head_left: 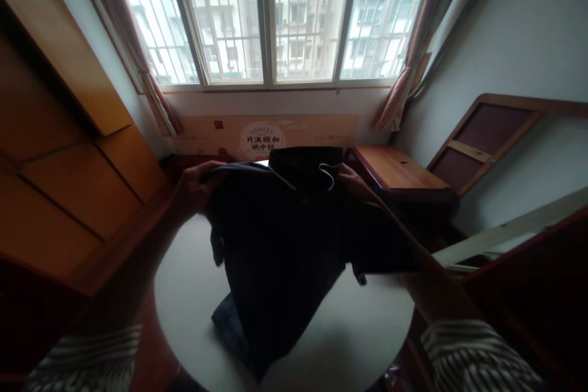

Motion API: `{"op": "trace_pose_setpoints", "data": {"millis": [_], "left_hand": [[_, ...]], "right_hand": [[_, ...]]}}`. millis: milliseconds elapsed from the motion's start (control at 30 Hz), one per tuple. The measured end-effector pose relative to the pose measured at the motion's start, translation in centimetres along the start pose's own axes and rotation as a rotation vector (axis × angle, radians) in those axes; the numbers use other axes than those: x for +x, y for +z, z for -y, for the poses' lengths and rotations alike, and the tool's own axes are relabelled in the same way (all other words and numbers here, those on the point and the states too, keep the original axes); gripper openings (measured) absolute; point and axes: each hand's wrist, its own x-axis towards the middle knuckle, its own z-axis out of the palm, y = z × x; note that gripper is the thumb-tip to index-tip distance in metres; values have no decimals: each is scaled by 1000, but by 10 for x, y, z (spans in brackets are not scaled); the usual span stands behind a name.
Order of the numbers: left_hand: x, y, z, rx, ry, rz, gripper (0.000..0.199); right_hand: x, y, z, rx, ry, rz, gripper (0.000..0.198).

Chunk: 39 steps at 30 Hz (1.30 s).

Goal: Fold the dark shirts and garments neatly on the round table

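Fingers of the left hand (197,187) are clenched on one shoulder of a dark shirt (285,239), while those of the right hand (351,180) grasp it close beside the collar (305,162), partly hidden by the cloth. Gripped along the top edge and spread between both arms, the shirt is held up over the table (184,269); that wide hold seems meant to let the body hang open under its own weight, collar away from the wearer and hem drooping nearer. One sleeve dangles below the left hand, the other spreads beneath the right forearm. It is too dark to tell whether the bluish cloth (227,321) by the hem is part of the shirt or a separate piece.

Round and white, the table's top shows on both sides of the shirt. Beyond it, a banner (197,128) runs along the wall below a barred window (269,30), tied curtains (158,101) at either side. Yellow-brown cabinets (59,171) fill the left; a wooden desk (399,165) stands right.
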Motion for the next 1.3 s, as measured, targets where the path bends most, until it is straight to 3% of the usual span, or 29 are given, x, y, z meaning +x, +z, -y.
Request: {"op": "trace_pose_setpoints", "data": {"millis": [100, 167, 200, 233, 300, 367, 533, 667, 767, 833, 967, 1100, 1200, 1300], "left_hand": [[41, 22, 19, 305, 51, -175, 32], [43, 40, 35, 392, 78, -167, 35], [36, 49, 43, 399, 98, -128, 33], [24, 58, 51, 398, 121, -71, 30], [-9, 74, 68, 367, 137, 70, 26], [-45, 85, 81, 320, 86, 214, 30], [-110, 99, 86, 220, -198, 439, 46], [-127, 105, 69, 389, -350, 529, 51], [-128, 110, 59, 607, -331, 586, 44], [-129, 112, 55, 662, -304, 559, 37], [-134, 113, 59, 614, -205, 414, 27], [-137, 109, 68, 461, -145, 473, 36], [-133, 93, 74, 427, -122, 432, 36], [-126, 63, 83, 496, -136, 328, 32]], "right_hand": [[43, 2, 16, -301, -47, -220, 36], [42, 7, 16, -475, -93, -366, 28], [33, 11, 13, -524, -114, -365, 26], [17, 18, 7, -555, -129, -302, 24], [-24, 33, -9, -594, -133, -41, 22], [-70, 48, -27, -660, -116, 154, 22], [-151, 77, -45, -665, -37, 381, 52], [-173, 105, -37, -619, -194, 603, 66], [-174, 123, -35, -678, -301, 589, 45], [-171, 127, -34, -707, -361, 578, 26], [-164, 112, -25, -671, -470, 525, 28], [-161, 82, -4, -650, -545, 440, 38], [-166, 59, 16, -627, -545, 447, 39], [-179, 37, 35, -550, -469, 503, 30]]}}
